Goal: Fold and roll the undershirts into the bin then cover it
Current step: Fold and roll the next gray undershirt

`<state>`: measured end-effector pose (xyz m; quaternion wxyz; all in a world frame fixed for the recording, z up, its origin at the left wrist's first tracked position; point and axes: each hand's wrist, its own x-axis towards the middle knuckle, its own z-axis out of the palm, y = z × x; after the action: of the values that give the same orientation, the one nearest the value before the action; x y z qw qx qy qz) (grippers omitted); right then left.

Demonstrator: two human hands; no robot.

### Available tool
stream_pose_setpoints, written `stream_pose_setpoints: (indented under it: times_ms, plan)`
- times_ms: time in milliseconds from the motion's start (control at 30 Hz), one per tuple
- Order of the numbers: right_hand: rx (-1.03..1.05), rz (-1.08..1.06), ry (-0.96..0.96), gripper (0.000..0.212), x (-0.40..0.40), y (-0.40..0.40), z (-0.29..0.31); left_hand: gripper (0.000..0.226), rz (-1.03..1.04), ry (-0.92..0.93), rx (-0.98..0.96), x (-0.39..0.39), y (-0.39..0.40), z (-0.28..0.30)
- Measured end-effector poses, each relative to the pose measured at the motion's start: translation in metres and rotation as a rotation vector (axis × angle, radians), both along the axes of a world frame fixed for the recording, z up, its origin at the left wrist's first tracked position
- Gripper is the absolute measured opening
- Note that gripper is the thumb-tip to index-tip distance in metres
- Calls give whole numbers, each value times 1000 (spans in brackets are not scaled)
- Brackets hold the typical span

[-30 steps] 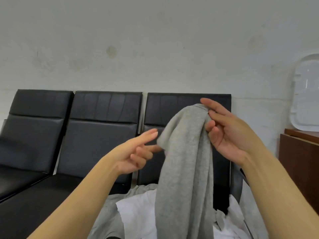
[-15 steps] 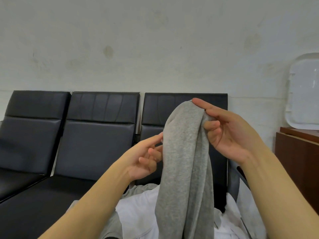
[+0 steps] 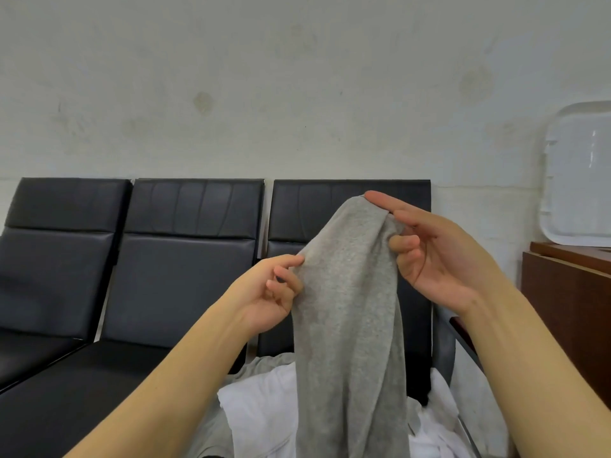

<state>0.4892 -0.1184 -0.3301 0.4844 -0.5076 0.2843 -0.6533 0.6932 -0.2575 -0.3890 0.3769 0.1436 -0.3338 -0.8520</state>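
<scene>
From where I sit, the row of three black padded leather chairs [image 3: 185,259] fills the left and centre against a stained pale wall. My left hand [image 3: 271,292] comes up in front of the middle and right chair; its thumb and forefinger pinch the left edge of the soft grey knit undershirt [image 3: 350,309], the other fingers loosely curled beneath. The undershirt hangs in the air at the centre, gathered into a long drooping column that runs out of the bottom of the view. My right hand [image 3: 439,259] has its top bunched: the forefinger lies straight over the crown of the cloth and the thumb and lower fingers curl in against it from the side.

I judge the cloth light, limp and stretchy. It will not hold any shape by itself, and it should not slip much between bare fingers. It wants holding at a seam or shoulder edge, two points well apart, so it opens flat before folding.

Below it, a heap of white and grey garments [image 3: 264,411] lies on the right-hand seat. Far right, a translucent white plastic lid [image 3: 582,180] leans on the wall above a brown wooden cabinet [image 3: 568,312]. I cannot see the bin.
</scene>
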Motion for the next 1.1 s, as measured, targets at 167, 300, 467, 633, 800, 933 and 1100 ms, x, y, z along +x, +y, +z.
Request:
stream_pose_setpoints:
  times_ms: [167, 300, 467, 633, 800, 933, 1100]
  plan:
    - [9, 24, -29, 37, -2, -4, -4, 29, -354, 10, 69, 8, 3, 2]
    - [-6, 66, -47, 41, 2, -3, -3, 27, -402, 78, 83, 0, 11, -1]
    - [-15, 52, -51, 44, 0, 0, -2, 37, -125, 204, 81, 8, 12, 12]
    - [-16, -21, -6, 37, -5, -2, -3, 36, 118, 120, -121, 24, 17, 29]
    - [-115, -231, 173, 34, 3, 4, 4, 25, 391, -183, -554, 38, 26, 45]
    - [-205, -512, 362, 26, 10, 10, 8, 22, 725, -260, -850, 48, 36, 59]
    - [-358, -585, 283, 22, 24, 15, 17, 30, 640, -92, -894, 57, 70, 84]
